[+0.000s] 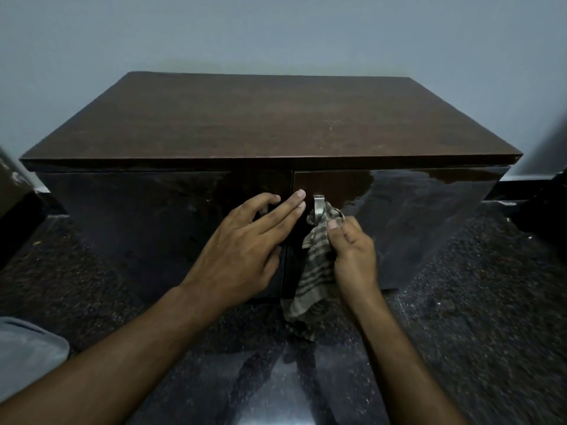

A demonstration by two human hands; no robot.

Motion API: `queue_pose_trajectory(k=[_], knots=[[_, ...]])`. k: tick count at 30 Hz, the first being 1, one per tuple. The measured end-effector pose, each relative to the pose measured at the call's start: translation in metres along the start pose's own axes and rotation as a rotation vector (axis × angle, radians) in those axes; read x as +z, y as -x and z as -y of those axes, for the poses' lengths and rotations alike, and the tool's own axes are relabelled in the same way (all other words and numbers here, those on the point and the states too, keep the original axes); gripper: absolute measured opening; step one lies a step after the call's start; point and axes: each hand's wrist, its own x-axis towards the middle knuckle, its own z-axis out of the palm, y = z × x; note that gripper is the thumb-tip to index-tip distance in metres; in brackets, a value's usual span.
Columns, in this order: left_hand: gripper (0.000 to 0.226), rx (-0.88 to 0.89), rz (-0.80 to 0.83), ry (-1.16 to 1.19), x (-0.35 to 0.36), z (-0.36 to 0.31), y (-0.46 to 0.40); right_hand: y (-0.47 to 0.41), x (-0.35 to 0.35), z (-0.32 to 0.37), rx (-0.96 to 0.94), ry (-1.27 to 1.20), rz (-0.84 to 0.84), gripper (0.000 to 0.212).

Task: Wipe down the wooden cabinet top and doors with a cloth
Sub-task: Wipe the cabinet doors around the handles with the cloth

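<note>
A low dark-brown wooden cabinet stands against the wall, with a matte top (270, 118) and two glossy doors, the left door (147, 225) and the right door (423, 228). My right hand (352, 253) grips a grey striped cloth (316, 271) and holds its upper end against the metal handle (318, 207) of the right door; the rest of the cloth hangs down to the floor. My left hand (245, 240) rests with straight fingers across the seam between the doors, covering most of the left door's handle.
A pale wall (276, 35) runs behind the cabinet. The floor (460, 317) is dark speckled stone and reflects light. A dark object (15, 194) stands at the left edge, and grey fabric (27, 351) shows at lower left.
</note>
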Motion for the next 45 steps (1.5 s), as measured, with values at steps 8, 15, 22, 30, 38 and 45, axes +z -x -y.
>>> queue_pose_trajectory(k=[8,15,22,30,38,45], knots=[[0.076,-0.009,0.018,0.002,-0.003,0.000,0.002,0.011,0.011,-0.010,-0.381,0.523,-0.185,0.023],[0.078,-0.031,0.028,0.012,-0.005,-0.002,0.001,0.025,0.015,-0.007,-0.276,0.423,-0.304,0.008],[0.076,-0.032,0.032,0.013,-0.003,-0.001,0.002,0.036,0.030,-0.010,-0.053,0.223,-0.365,0.012],[0.061,0.007,-0.009,0.046,0.001,0.005,0.001,0.059,0.088,-0.012,-0.248,0.190,-0.260,0.037],[0.065,0.063,0.015,0.037,-0.001,0.012,0.002,0.068,0.094,-0.014,-0.126,0.546,-0.122,0.052],[0.062,0.034,0.025,0.074,-0.008,0.007,0.001,0.063,0.093,-0.009,-0.016,0.580,-0.049,0.066]])
